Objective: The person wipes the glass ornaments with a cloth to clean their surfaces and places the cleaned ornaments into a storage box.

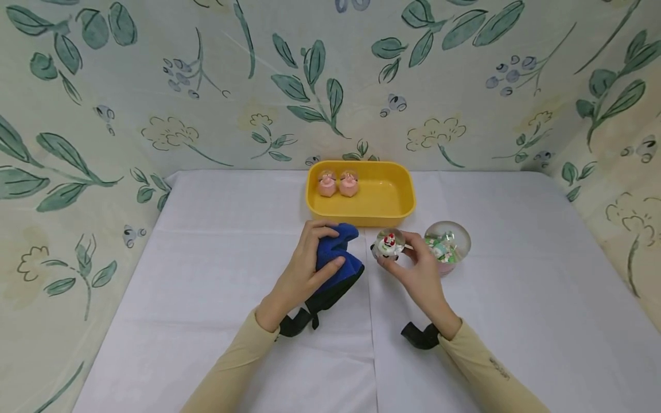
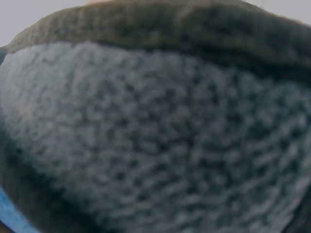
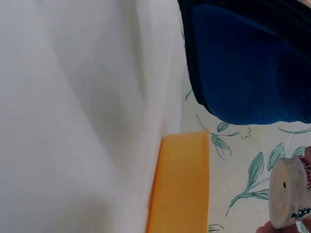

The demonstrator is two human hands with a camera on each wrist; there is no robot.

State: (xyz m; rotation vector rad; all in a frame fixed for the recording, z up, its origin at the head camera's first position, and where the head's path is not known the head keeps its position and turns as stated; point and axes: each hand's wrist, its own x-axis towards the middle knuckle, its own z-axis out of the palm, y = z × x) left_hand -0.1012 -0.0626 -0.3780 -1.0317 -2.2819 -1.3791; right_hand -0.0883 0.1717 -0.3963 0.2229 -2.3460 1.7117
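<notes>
In the head view my left hand (image 1: 304,264) grips a folded blue cleaning cloth (image 1: 335,258) with black edging and a small loop at its lower end. Close up in the left wrist view, a grey textured face of the cloth (image 2: 155,136) fills the picture and hides the fingers. My right hand (image 1: 418,275) pinches a small snow globe (image 1: 389,244) with a red and white figure inside, held apart from the cloth. Its pale round base (image 3: 283,191) shows in the right wrist view. Just behind that hand stands a larger snow globe (image 1: 448,244) on a pink base.
A yellow tray (image 1: 384,198) stands at the table's back edge, with two small pink snow globes (image 1: 338,183) in its left part. White cloth (image 1: 217,258) covers the table. Leaf-patterned fabric (image 1: 222,97) hangs behind and at the sides.
</notes>
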